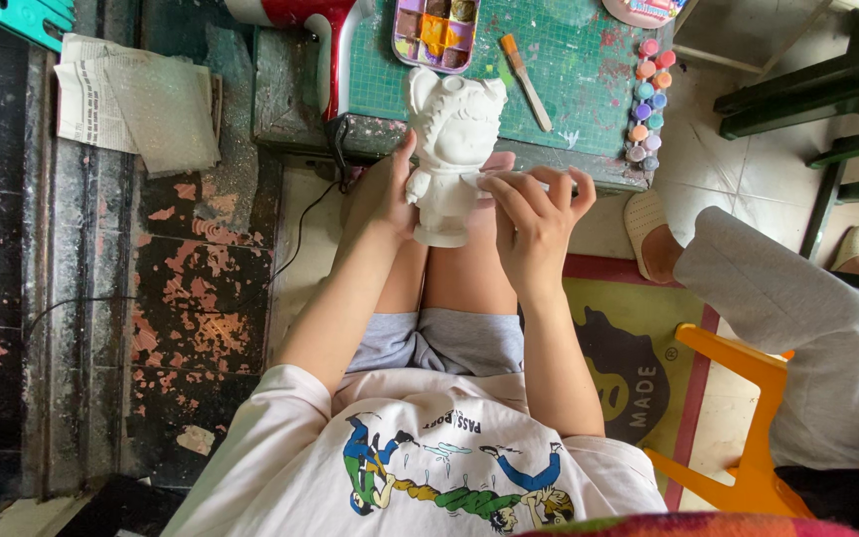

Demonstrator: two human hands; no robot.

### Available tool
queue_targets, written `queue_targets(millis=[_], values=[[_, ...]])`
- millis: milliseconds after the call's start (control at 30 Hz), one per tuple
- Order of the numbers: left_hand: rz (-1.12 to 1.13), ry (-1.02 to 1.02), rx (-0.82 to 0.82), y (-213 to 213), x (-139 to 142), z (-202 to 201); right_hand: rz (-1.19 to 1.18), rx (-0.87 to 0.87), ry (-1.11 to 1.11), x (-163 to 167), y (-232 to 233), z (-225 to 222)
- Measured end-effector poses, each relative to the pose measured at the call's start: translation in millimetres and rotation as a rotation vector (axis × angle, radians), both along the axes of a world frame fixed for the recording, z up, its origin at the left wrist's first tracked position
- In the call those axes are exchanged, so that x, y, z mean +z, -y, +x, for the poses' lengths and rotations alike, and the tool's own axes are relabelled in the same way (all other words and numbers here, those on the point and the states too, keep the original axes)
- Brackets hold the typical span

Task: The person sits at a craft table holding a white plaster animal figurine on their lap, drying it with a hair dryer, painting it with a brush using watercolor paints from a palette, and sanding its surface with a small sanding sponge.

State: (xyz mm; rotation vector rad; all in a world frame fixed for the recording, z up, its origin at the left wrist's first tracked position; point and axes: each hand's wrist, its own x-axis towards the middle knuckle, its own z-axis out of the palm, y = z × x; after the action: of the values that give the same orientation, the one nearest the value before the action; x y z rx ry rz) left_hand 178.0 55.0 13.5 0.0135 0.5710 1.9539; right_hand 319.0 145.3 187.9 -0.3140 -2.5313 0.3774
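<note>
Head view looks straight down on a seated person holding a white unpainted figurine (451,149) upright over the knees, just in front of a low table edge. Left hand (385,199) grips the figurine from its left side, palm against the body and thumb reaching up toward the oversized head, so the figure sits between both hands. Right hand (534,214) is at the figurine's right side, fingers (509,194) curled and touching it near the arm; they seem to pinch something small and pale against it, though what it is cannot be made out. The figurine's flat base hangs just above the bare thighs, and its head overlaps the near edge of a green cutting mat (569,70) lying on the table. On that mat, beyond the figure, lie a paint palette (436,32) with filled wells and a flat brush (526,82) with a pale handle, both well apart from the hands. A strip of small paint pots (645,104) runs along the mat's right edge. To the right, another person's grey-trousered leg (797,318) rests by an orange plastic chair (738,418), and folded newspaper (136,99) lies on the worn floor at the left.
</note>
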Motion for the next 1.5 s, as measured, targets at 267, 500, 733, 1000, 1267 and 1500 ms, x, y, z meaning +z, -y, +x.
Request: queue_targets(millis=[267, 500, 733, 1000, 1267, 1500], values=[[0.031, -0.05, 0.072, -1, -25, 3, 0.066, -0.049, 0.036, 2, 4, 0], [0.148, -0.083, 0.025, -3, -6, 5, 0.086, -0.014, 0.039, 1, 3, -1], [0.302, -0.14, -0.09, -1, 24, 6, 0.08, 0.021, 0.002, -1, 2, 0], [0.189, -0.093, 0.018, 0, 9, 1, 0.026, -0.001, -0.031, -2, -6, 3], [0.331, -0.276, -0.056, 12, 48, -1, -0.004, -0.1, -0.022, -12, -19, 8], [0.304, -0.119, -0.095, 10, 70, -2, -0.114, -0.098, -0.088, -9, -15, 27]])
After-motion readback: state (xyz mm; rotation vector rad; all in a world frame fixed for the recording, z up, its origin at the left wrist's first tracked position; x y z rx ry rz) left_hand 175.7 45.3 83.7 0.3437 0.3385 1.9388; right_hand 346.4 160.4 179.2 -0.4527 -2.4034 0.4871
